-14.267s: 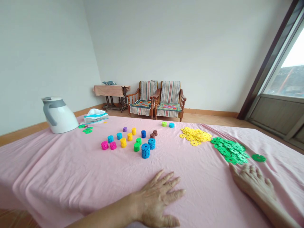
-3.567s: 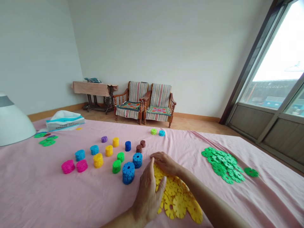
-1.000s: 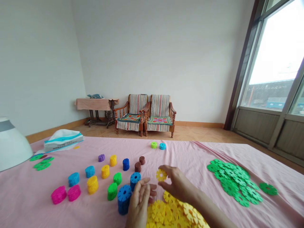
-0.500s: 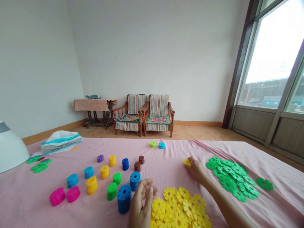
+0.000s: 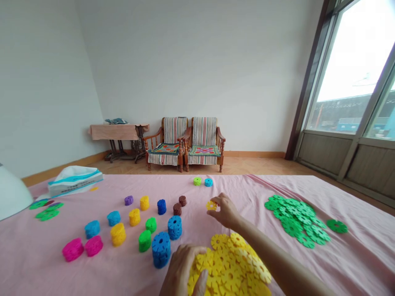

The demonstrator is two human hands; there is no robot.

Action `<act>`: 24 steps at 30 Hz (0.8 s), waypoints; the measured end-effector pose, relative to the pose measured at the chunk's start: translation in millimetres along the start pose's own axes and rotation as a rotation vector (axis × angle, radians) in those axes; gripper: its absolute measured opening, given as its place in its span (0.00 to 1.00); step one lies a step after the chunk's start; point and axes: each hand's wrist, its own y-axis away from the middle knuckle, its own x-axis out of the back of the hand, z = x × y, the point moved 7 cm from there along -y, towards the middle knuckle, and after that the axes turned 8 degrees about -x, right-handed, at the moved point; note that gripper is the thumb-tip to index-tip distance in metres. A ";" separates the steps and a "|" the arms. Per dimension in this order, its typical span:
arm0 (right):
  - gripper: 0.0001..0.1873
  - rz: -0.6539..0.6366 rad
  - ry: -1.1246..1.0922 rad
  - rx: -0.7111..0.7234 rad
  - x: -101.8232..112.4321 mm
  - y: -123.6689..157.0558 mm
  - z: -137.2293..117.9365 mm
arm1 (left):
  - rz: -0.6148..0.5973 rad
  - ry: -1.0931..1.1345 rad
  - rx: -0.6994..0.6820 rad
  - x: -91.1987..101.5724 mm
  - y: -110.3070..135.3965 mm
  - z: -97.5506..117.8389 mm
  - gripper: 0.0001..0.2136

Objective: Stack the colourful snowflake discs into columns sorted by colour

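Disc (image 5: 208, 204), notched, yellow, pinched in right hand (image 5: 226, 210); left hand (image 5: 181, 267), thumb apart, at yellow pile (image 5: 228, 265); blue stacks (image 5: 161, 251) left of both, green pile (image 5: 293, 218) right.

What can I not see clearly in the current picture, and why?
In the head view:
White container: partly cut off by the left edge.
Yellow pile: cut off by the bottom edge.
Anything under the left hand: hidden by it.
Print on tissue box: too small and blurred.
Green pile: count hidden by overlap.
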 end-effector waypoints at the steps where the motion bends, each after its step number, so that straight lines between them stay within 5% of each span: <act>1: 0.16 -0.022 0.020 0.007 -5.6 -3.2 -4.9 | -0.009 0.016 0.028 2.4 0.1 -2.7 0.10; 10: 0.16 -0.085 0.065 -0.012 -38.9 -26.5 -11.6 | 0.086 0.147 0.243 11.7 -0.9 -12.4 0.09; 17: 0.17 -0.161 -0.033 -0.030 -24.6 -21.4 -0.4 | 0.081 0.185 0.293 8.8 0.7 -28.0 0.09; 20: 0.08 -0.320 -0.084 0.026 -4.1 -4.9 -1.8 | 0.057 0.171 0.276 6.1 1.2 -27.3 0.08; 21: 0.07 -0.478 -0.128 0.084 -2.3 6.4 -7.7 | 0.048 0.166 0.265 5.1 1.6 -26.4 0.09; 24: 0.12 -0.704 -0.186 0.206 11.6 38.6 -28.0 | 0.020 0.156 0.220 1.5 3.1 -22.8 0.11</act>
